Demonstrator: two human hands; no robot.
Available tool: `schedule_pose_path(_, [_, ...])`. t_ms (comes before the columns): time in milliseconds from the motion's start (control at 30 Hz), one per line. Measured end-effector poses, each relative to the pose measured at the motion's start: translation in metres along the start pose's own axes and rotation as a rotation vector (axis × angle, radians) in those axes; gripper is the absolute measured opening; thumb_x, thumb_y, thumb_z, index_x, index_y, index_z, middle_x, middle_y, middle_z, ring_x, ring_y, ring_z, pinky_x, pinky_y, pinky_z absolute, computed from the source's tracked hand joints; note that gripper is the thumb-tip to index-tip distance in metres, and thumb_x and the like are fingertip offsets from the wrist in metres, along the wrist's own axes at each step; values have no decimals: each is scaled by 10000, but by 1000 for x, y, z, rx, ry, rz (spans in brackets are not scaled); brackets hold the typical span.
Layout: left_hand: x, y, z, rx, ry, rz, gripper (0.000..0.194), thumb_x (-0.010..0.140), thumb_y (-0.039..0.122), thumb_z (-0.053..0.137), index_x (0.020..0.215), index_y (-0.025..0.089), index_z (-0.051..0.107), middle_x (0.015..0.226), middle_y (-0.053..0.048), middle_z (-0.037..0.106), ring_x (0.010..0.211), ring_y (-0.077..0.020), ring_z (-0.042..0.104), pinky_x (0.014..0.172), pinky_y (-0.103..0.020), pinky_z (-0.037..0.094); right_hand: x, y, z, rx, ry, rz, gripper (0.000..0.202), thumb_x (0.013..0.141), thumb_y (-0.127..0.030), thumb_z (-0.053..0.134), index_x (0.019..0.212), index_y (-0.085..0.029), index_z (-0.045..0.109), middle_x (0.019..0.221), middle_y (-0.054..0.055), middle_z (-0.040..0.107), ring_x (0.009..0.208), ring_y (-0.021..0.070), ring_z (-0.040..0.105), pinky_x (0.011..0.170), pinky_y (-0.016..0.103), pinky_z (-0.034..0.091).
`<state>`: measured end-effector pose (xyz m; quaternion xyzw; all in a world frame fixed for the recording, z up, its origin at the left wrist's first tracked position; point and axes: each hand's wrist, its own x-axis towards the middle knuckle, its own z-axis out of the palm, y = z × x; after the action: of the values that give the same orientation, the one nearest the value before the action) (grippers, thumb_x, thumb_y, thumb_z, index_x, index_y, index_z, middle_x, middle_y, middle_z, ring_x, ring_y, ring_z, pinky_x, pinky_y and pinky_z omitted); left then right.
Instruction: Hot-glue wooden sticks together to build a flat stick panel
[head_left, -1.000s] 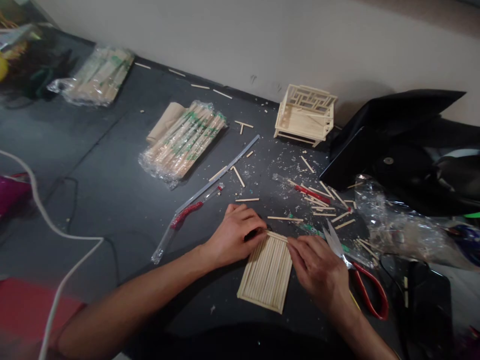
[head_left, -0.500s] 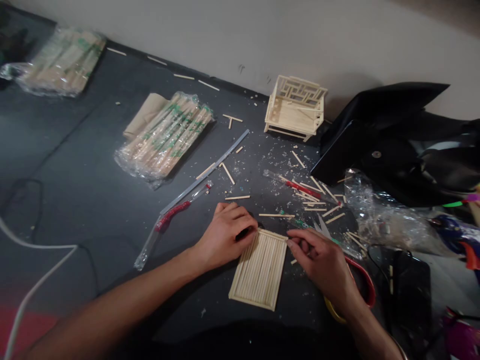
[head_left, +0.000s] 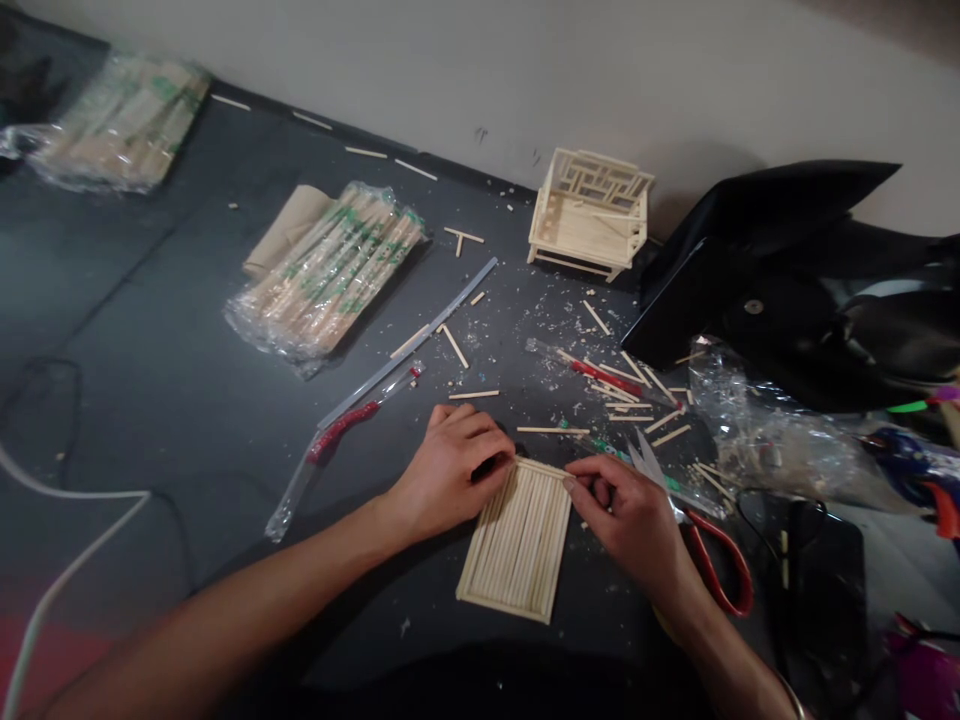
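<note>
A flat panel of pale wooden sticks [head_left: 516, 545], laid side by side with a border of sticks, lies on the dark table in front of me. My left hand [head_left: 461, 460] is closed at its far left corner, thumb and fingers pinching the edge. At the far right corner, my right hand [head_left: 626, 505] pinches the end of the stick along the panel's top edge. Red-handled scissors [head_left: 716, 565] lie partly under my right hand and wrist, blades pointing away.
A small wooden stick bench [head_left: 589, 220] stands by the wall. Wrapped stick bundles [head_left: 330, 280] lie left, near a clear glue stick [head_left: 409, 345] and a red craft knife in plastic [head_left: 345, 430]. Cut sticks [head_left: 630, 405] and crumbs are scattered about. A black bag [head_left: 780, 280] and glue gun [head_left: 911, 465] are at right.
My right hand has moved slightly left and onto the panel's far right corner. More of the scissors' handle shows now. My left hand keeps its place.
</note>
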<state>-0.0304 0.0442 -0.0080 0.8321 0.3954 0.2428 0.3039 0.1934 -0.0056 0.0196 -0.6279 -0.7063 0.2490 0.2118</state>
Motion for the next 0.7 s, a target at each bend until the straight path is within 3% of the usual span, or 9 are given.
schedule_pose_path(533, [1,2,0,-26,-6,-27,91,903,194,548,839,207,612,831,12,659,811,-175,534,768,-344,297,7,-5,-4,144,-68,195,154,790,-312,603,692,-216,673,509,-53,459,474,100,400,464,225,339])
schedule_pose_path(700, [1,3,0,-21,3,-21,110,907,197,527,836,205,611,830,8,660,805,-176,536,758,-344,290,9,-3,-10,246,-139,285,194,811,-352,570,768,-226,710,588,-19,625,496,117,523,480,221,410])
